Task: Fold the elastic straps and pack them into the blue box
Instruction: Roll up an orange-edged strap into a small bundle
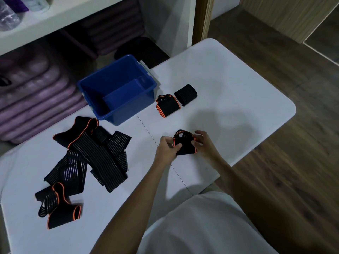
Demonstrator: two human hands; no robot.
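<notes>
This looks like a storeroom or back room of a gym or fitness studio. Purple mats (34,92) lie stacked in thick piles under a white shelf (55,21), with more stacks (113,26) further back. Loose elastic straps (91,153) of the sports-wrap kind lie on a white folding worktop (229,79). The floor (293,143) is dark wood plank, with pale wood panelling (286,13) beyond.

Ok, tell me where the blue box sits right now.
In the head view the blue box stands at the table's far left edge, just left of two folded straps and beyond the unfolded strap pile.
</notes>
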